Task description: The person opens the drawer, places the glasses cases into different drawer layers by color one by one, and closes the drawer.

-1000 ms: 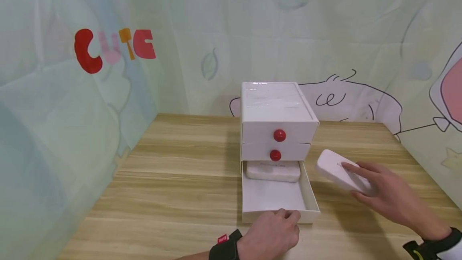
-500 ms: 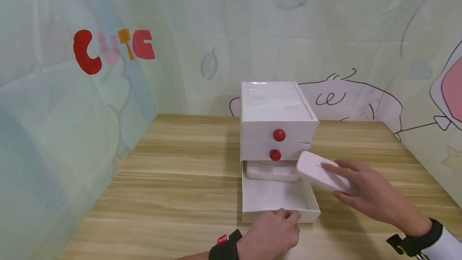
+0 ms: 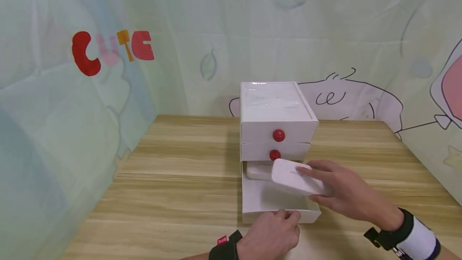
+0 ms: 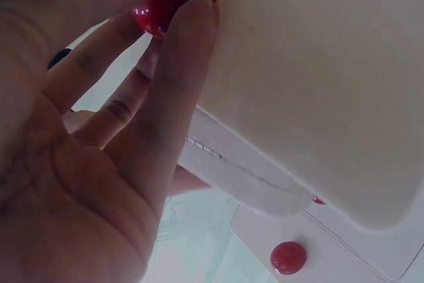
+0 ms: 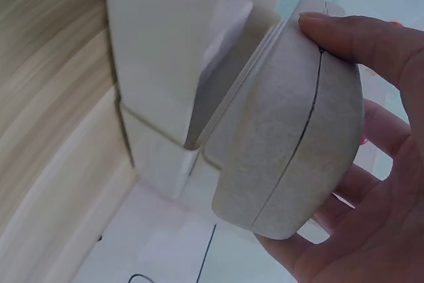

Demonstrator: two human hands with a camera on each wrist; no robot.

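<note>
A small white cabinet (image 3: 278, 105) has its bottom drawer (image 3: 252, 196) pulled out toward me. At the front of that drawer is my left hand (image 3: 270, 234), whose thumb and finger pinch its red knob (image 4: 162, 8), seen in the left wrist view. My right hand (image 3: 346, 189) grips a white rounded case (image 3: 292, 173) with a seam along its side (image 5: 291, 117) and faint lettering on top. This case is tilted over the right part of the drawer. Behind it, a similar white case (image 3: 256, 170) lies at the back of the drawer, partly hidden.
Above the open drawer, two closed drawers carry red knobs (image 3: 278, 135), (image 3: 275, 155). The cabinet stands on a wood-grain table (image 3: 173, 171). A printed curtain (image 3: 187, 31) rises behind and on both sides.
My right hand has carried the white case leftward, from beside the cabinet to over the open drawer, covering part of the other case. The left hand and drawer have stayed in place.
</note>
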